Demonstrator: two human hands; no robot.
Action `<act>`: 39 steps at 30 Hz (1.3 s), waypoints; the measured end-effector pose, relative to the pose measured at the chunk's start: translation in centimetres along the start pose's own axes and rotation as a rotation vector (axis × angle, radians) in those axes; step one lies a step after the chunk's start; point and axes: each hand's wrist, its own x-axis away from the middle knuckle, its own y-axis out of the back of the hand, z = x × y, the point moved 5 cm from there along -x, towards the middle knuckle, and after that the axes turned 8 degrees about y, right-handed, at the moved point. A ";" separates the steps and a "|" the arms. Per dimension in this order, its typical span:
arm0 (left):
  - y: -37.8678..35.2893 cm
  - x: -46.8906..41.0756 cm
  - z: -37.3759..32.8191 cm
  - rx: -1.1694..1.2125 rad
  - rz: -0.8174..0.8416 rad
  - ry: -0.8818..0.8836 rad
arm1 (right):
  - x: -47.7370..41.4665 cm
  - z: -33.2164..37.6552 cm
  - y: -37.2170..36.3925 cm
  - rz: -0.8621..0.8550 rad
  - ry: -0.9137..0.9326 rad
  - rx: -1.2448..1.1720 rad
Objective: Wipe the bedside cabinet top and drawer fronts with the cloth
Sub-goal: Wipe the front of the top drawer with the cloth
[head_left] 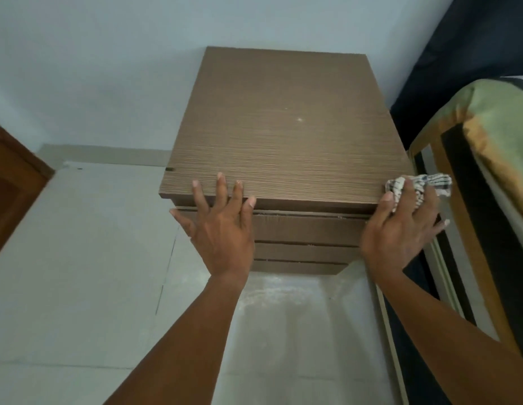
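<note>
The brown wood-grain bedside cabinet stands against the pale wall, its bare top carrying a few small white specks. Three drawer fronts show below the front edge. My left hand lies flat with fingers spread over the front left edge of the top, holding nothing. My right hand is at the front right corner, pressing a white cloth with dark checks against that corner; part of the cloth bunches out beyond my fingers.
A bed with a green, gold and black cover presses close to the cabinet's right side. A dark curtain hangs behind it. A brown wooden door is at the left. Pale floor tiles spread left and in front.
</note>
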 end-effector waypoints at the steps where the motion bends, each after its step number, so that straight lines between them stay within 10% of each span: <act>1: -0.2 0.0 0.3 0.036 -0.020 -0.004 | 0.4 0.8 -0.3 -0.023 -0.012 -0.012; 15: 1.5 -3.5 11.9 0.717 -0.397 -0.102 | 12.1 24.9 -8.4 -0.178 1.122 -0.110; 21: -3.1 -2.7 15.2 0.771 -0.272 -0.023 | 14.6 26.7 -11.6 -0.247 1.410 -0.047; 29: -7.1 -0.8 13.0 0.225 -0.468 -0.453 | 13.0 19.0 -12.8 -0.461 1.352 -0.093; 39: -7.9 0.4 8.7 0.291 -0.716 -0.476 | 11.3 15.9 -10.0 -0.464 1.134 -0.222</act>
